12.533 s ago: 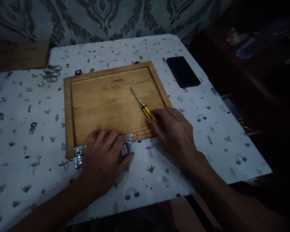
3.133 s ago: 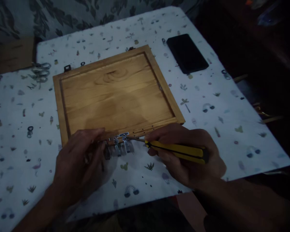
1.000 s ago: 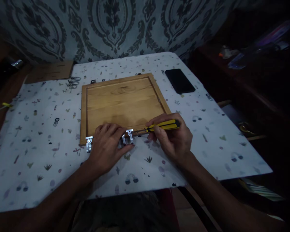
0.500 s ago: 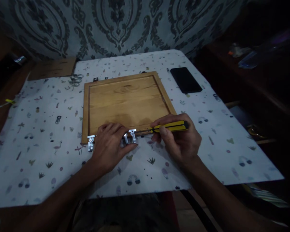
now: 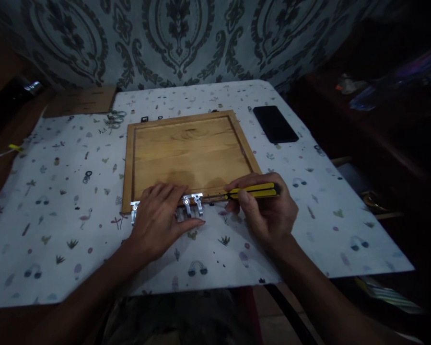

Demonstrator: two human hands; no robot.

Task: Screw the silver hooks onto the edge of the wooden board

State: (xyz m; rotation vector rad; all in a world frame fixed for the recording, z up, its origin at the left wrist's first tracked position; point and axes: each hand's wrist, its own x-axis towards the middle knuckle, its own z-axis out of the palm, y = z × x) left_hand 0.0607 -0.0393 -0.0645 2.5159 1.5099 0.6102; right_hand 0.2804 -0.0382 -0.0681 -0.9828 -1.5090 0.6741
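A shallow wooden tray or framed panel (image 5: 190,153) lies on the table, with silver metal hooks (image 5: 187,203) along its near edge. Over that edge rests my left hand (image 5: 156,218), its fingers laid on the wood and its thumb stretched apart below the hooks. Another silver hook (image 5: 134,210) shows at the near left corner, partly behind my left hand. My right hand (image 5: 267,211) is closed around the yellow and black handle of a screwdriver (image 5: 256,191). The shaft points left along the near edge, its end close to the rightmost hook.
A black phone (image 5: 275,124) lies right of the panel. Small metal pieces (image 5: 114,120) sit at the back left beside a flat brown cardboard piece (image 5: 82,101). A patterned cloth (image 5: 222,261) covers the table, and a patterned curtain (image 5: 179,43) hangs behind.
My left index finger has drawn back to the left, so more of the two hooks beside it shows. The screwdriver stays almost in place. The view has shifted slightly.
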